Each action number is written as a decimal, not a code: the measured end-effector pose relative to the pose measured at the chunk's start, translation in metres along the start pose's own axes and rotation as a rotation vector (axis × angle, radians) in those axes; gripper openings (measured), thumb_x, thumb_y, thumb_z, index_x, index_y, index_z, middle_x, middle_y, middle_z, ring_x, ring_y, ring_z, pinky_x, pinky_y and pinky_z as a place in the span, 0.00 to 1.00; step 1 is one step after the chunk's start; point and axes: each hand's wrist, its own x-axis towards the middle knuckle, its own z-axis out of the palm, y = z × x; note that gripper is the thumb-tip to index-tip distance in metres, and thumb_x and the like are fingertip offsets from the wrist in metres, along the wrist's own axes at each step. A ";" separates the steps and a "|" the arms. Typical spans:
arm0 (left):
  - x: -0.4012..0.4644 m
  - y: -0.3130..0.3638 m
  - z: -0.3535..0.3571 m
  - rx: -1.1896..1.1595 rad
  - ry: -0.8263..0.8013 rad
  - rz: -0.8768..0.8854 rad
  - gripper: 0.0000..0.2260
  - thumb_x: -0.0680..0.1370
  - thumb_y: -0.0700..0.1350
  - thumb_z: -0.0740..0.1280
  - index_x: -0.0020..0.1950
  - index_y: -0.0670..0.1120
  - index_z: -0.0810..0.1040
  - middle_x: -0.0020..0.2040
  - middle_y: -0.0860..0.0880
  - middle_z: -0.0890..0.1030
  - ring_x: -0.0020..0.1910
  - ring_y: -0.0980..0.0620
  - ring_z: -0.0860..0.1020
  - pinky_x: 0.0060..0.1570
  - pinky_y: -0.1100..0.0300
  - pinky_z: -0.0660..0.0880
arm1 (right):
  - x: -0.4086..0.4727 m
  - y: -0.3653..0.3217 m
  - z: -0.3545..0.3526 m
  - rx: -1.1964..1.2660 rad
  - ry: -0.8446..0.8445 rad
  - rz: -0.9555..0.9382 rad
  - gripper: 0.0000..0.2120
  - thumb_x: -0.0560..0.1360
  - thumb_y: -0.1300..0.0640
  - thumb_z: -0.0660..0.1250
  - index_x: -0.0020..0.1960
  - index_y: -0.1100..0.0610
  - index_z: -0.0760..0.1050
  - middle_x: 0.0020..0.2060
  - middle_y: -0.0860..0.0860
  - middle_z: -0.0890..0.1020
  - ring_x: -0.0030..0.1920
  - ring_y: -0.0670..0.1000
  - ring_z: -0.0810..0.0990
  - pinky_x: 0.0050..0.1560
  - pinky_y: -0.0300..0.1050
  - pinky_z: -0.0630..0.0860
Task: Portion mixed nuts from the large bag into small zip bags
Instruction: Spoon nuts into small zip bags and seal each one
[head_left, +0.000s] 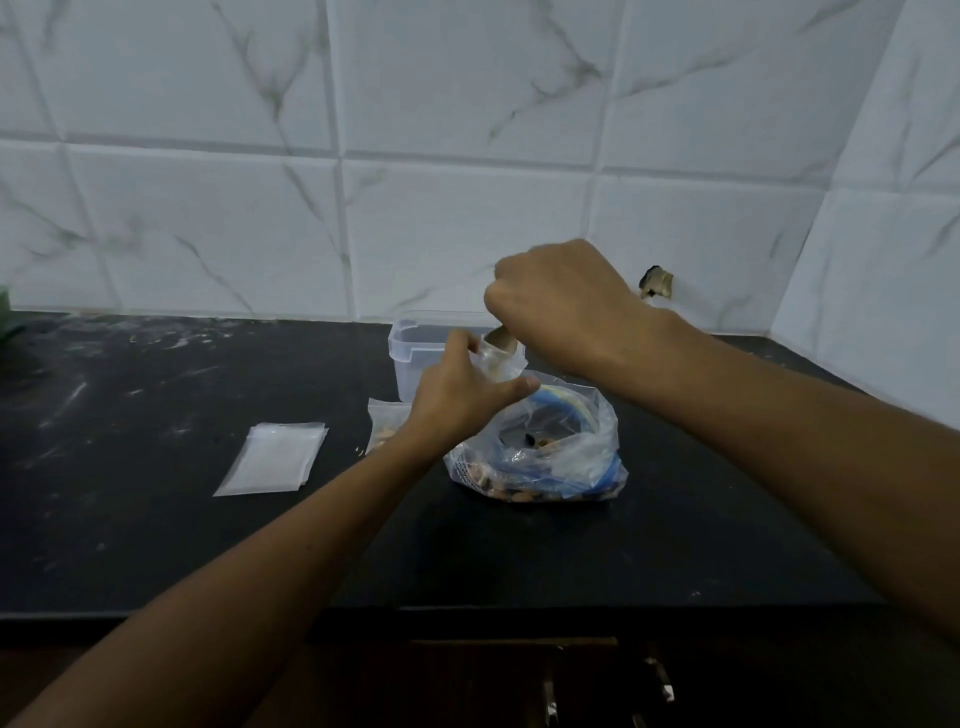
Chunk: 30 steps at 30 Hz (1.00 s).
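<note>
The small zip bag (497, 358) is held upright just above the far rim of the large bag of mixed nuts (540, 447), its mouth facing up toward the right hand (561, 301). The left hand (457, 395) pinches the small bag's near side, thumb stretched toward the large bag. The right hand sits directly over the mouth, fingers curled into a fist, probably around nuts or a scoop; what it holds is hidden. Any drop therefore runs straight down, with the right hand nearest. The large bag stands open on the black counter (156, 519), a clear plastic container (410, 358) behind it, a filled bag (382, 423) and a stack of empty zip bags (272, 457) to the left.
</note>
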 end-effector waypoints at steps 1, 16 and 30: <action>0.000 0.000 0.000 -0.023 0.002 0.000 0.30 0.70 0.58 0.75 0.64 0.48 0.65 0.53 0.50 0.76 0.51 0.50 0.77 0.51 0.52 0.78 | 0.000 0.001 0.000 -0.014 -0.015 -0.002 0.19 0.75 0.69 0.60 0.32 0.59 0.54 0.30 0.52 0.61 0.37 0.55 0.70 0.36 0.46 0.63; -0.007 -0.016 -0.019 -0.216 -0.138 -0.045 0.32 0.70 0.59 0.75 0.66 0.48 0.66 0.56 0.48 0.80 0.51 0.52 0.81 0.50 0.52 0.81 | -0.010 0.028 0.086 0.424 -0.349 0.409 0.07 0.73 0.62 0.67 0.51 0.58 0.77 0.42 0.54 0.77 0.41 0.55 0.77 0.39 0.45 0.70; -0.008 -0.021 -0.010 -0.274 -0.196 -0.088 0.29 0.64 0.63 0.76 0.57 0.52 0.70 0.53 0.47 0.82 0.51 0.49 0.82 0.53 0.43 0.80 | 0.004 -0.025 0.150 0.953 -0.538 0.303 0.08 0.74 0.62 0.69 0.42 0.49 0.79 0.42 0.51 0.85 0.45 0.49 0.82 0.48 0.43 0.76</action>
